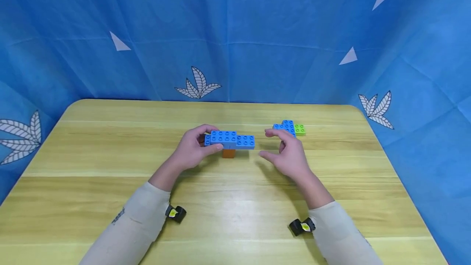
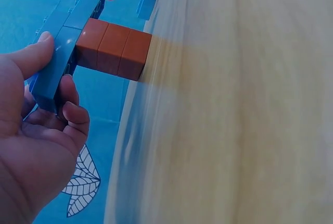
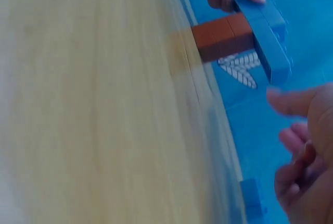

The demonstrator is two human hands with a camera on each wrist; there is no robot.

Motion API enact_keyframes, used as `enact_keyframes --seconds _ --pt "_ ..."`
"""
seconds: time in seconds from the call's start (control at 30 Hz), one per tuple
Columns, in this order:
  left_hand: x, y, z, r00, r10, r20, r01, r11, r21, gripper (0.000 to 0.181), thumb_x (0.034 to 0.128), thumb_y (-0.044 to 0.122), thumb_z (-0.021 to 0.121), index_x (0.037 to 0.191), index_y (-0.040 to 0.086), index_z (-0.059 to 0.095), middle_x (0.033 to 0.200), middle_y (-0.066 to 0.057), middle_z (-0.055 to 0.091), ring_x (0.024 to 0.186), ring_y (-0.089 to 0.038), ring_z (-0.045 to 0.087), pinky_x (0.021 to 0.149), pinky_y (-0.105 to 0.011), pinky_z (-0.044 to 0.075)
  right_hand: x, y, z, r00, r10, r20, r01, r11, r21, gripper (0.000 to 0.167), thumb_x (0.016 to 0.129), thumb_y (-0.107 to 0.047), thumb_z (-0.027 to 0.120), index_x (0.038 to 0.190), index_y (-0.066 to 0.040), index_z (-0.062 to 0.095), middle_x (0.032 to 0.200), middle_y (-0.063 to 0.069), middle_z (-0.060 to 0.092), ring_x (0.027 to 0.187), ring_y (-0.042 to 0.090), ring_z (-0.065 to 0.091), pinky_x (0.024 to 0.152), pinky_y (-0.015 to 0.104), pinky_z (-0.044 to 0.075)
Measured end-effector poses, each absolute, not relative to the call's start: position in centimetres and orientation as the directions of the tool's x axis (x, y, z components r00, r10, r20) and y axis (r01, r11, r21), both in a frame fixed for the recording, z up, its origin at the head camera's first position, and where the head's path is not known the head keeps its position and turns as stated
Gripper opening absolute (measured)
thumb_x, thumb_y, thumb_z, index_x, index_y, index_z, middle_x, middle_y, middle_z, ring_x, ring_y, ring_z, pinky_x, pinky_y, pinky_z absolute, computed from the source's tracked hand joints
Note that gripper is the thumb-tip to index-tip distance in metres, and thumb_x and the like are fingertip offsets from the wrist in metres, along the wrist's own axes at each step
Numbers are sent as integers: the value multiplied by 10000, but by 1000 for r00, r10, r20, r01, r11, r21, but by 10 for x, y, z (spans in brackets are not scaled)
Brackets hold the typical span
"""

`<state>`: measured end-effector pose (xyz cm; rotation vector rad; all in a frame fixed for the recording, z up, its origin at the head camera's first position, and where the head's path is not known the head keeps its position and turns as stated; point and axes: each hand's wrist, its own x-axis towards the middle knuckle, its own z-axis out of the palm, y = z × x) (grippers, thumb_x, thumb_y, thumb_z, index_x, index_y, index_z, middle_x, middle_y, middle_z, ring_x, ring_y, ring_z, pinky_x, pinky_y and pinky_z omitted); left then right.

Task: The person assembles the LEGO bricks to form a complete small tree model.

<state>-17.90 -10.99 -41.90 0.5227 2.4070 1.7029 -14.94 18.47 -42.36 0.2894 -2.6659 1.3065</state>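
My left hand grips the left end of a built piece of blue toy bricks, thumb on the near side and fingers behind. Under the blue bar, a column of stacked orange-brown bricks reaches down to the tabletop. One blue layer sits over a longer blue row that sticks out to the right. My right hand is held apart from that right end, thumb and forefinger spread with nothing between them. The right wrist view shows a gap between its thumb and the blue bar.
Behind my right hand lie joined blue bricks, partly covered by it, beside a lime green brick. The wooden table ends at a blue patterned cloth at the back and sides.
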Motion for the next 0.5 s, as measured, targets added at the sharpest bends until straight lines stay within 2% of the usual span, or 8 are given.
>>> enact_keyframes --seconds 0.1,0.13,0.23,0.33,0.5 --pt "-179 -110 -420 -929 361 80 194 293 936 369 906 178 769 1240 91 637 1157 -86 637 933 -268 593 819 -400 516 -153 193 -428 -980 -11 199 -160 638 -753 489 832 -154 833 1285 -85 662 1188 51 672 493 240 436 466 333 371" --pt "-179 -110 -420 -930 360 79 193 293 936 369 906 179 769 1241 93 637 1159 -85 637 934 -267 594 819 -399 516 -154 195 -430 -983 23 183 -124 652 -748 454 850 -164 816 1271 -77 671 1169 66 682 542 253 498 511 345 411" --pt "-179 -110 -419 -931 358 74 189 298 936 371 904 179 771 1241 97 639 1159 -84 637 935 -268 594 819 -400 515 -157 198 -433 -988 105 116 -16 670 -742 378 891 -199 774 1230 -55 689 1117 102 700 807 298 638 725 419 496" --pt "-179 -110 -418 -933 354 67 183 305 934 373 902 181 774 1240 98 639 1159 -83 636 937 -268 590 820 -396 512 -158 200 -435 -986 159 55 68 673 -737 371 909 -215 750 1219 -24 683 1096 119 706 1095 304 613 954 462 438" --pt "-179 -110 -418 -937 345 60 175 312 934 371 897 182 780 1232 104 641 1150 -78 635 936 -274 583 815 -402 509 -164 202 -439 -970 241 40 138 676 -724 418 913 -231 734 1253 1 659 1133 129 701 1140 313 601 990 455 421"
